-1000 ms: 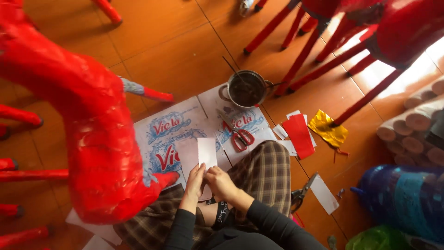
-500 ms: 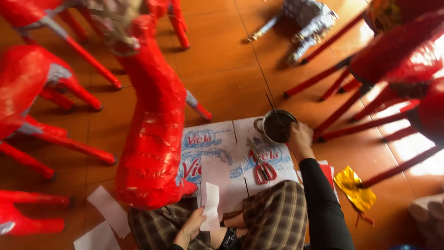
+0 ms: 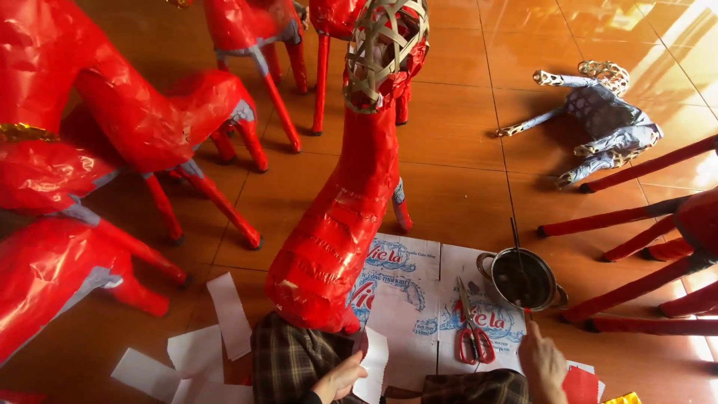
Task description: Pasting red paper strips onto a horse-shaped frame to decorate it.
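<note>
Working from the left:
Floor: loose white paper pieces lie uncovered.
Left hand: pinching 1 white paper strip upright, just beside the red horse figure.
Horse: body wrapped red; woven head bare, so covering looks unfinished.
Scissors: idle on cardboard.
Right hand: closed on a brush handle in the pot.

Left hand low at frame bottom, fingers curled in a pinch; right hand raised, fingers closed.
</note>
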